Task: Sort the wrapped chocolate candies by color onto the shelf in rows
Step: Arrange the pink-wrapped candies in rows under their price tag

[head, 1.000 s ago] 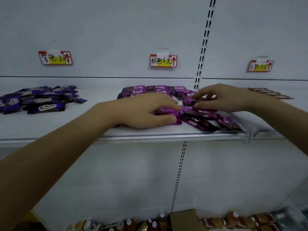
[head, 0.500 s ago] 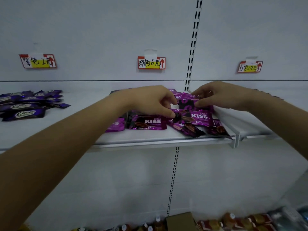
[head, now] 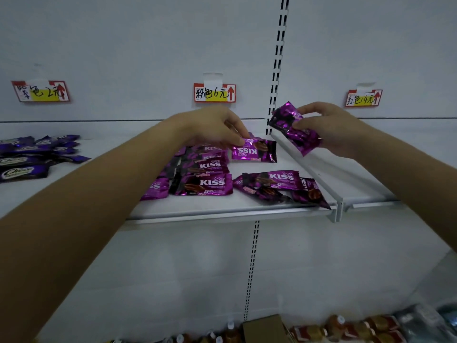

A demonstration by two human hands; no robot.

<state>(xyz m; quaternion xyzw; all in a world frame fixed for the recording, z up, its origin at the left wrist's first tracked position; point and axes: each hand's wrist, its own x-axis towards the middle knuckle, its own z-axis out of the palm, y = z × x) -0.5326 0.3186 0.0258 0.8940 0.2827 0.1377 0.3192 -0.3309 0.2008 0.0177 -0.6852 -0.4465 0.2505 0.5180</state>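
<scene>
Several magenta KISS candy packs (head: 203, 178) lie overlapped in a row on the white shelf (head: 222, 214). More magenta packs (head: 279, 185) lie loose near the shelf's front right corner. My left hand (head: 217, 127) pinches the corner of one magenta pack (head: 254, 151) lying upside down on the shelf. Raised above the shelf, my right hand (head: 331, 127) holds another magenta pack (head: 294, 127) tilted in the air. Purple Choco packs (head: 32, 157) sit in a pile at the far left.
Three red-and-yellow price tags (head: 214, 93) hang on the back wall. A shelf divider edge (head: 336, 206) separates the right bay. Below, bottles and jars (head: 346, 325) and a cardboard box (head: 262, 328) stand on a lower level.
My right hand has lifted a magenta pack off the pile into the air. My left hand has shifted back and now pinches a different pack. The view moved closer.
</scene>
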